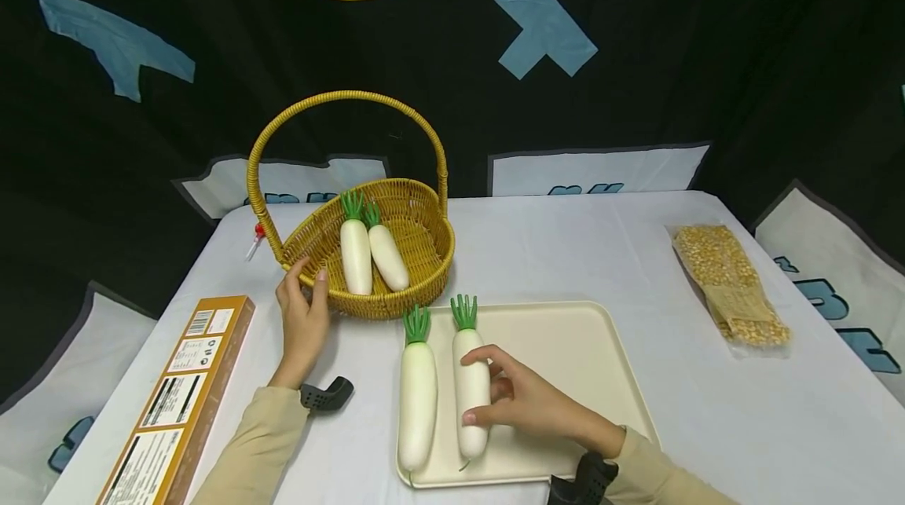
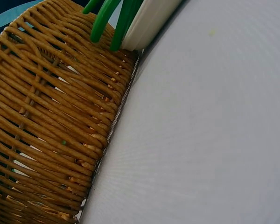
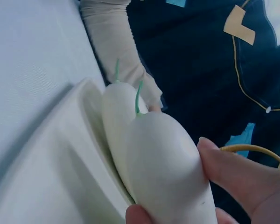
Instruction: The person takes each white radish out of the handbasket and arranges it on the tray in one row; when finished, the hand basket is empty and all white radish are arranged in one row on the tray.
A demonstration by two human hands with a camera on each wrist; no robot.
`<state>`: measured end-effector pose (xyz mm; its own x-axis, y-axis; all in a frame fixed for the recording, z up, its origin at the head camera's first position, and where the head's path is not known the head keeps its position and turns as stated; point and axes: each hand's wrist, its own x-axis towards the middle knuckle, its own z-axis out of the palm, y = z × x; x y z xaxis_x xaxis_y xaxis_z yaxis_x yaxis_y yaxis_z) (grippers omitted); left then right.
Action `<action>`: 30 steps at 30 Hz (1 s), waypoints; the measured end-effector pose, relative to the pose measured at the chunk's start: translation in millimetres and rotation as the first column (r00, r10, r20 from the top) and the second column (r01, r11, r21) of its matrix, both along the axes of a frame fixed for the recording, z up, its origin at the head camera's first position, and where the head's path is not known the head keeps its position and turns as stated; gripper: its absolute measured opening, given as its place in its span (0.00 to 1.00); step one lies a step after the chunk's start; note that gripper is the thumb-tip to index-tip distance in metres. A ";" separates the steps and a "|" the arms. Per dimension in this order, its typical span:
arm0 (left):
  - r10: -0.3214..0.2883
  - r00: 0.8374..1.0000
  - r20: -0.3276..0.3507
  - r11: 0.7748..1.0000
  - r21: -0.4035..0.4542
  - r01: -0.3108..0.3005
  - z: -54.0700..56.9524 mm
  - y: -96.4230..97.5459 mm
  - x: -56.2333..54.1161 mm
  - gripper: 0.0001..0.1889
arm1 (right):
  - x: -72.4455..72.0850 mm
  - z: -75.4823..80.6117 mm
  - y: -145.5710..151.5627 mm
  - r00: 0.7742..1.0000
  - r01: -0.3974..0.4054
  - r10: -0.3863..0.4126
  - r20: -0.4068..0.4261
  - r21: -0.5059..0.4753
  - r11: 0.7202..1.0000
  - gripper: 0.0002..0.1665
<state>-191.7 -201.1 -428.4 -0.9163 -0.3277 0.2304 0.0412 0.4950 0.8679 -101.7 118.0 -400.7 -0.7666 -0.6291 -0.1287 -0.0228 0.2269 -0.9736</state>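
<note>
My right hand [image 1: 519, 399] holds a white radish [image 1: 468, 379] with stubby green leaves, thumb on one side and fingers on the other. In the right wrist view that radish's rounded root end [image 3: 165, 154] fills the grasp. Left of it, a second white radish [image 1: 418, 403] lies along the edge of a cream tray [image 1: 566, 348]. My left hand [image 1: 305, 324] grips the near-left rim of a yellow wicker basket [image 1: 417, 254], which holds two more radishes [image 1: 356, 254]. The left wrist view shows the basket's woven wall [image 2: 51, 112] but no fingers.
An orange-brown box [image 1: 187, 387] with white labels lies at the left. A bag of yellow kernels [image 1: 728, 285] lies at the right. A small red-topped item [image 1: 258, 236] sits behind the basket's left side. The basket's tall handle [image 1: 346, 96] arches above it.
</note>
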 end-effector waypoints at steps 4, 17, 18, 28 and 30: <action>0.000 1.000 0.000 1.000 -0.009 0.000 0.1 0.3 0.2 0.28 | 0.6 -5.4 -2.4 0.999 -0.005 0.005 -0.038 -0.002 1.000 0.35; -0.005 1.000 -0.006 1.000 0.002 0.005 0.2 0.2 -0.4 0.29 | 2.8 0.8 4.3 0.982 0.099 -0.049 -0.183 0.279 0.955 0.34; -0.005 1.000 -0.008 1.000 0.004 0.005 0.1 0.3 -0.6 0.29 | 3.0 2.5 5.4 0.983 0.095 -0.043 -0.178 0.298 0.950 0.34; -0.006 1.000 -0.007 1.000 0.010 0.006 0.5 -0.1 -0.4 0.29 | 4.7 9.4 10.9 0.984 0.063 0.000 -0.177 0.350 0.935 0.36; -0.006 1.000 -0.003 1.000 0.012 0.006 0.7 0.0 0.1 0.29 | 4.7 10.0 12.0 0.979 0.070 0.006 -0.205 0.364 0.929 0.38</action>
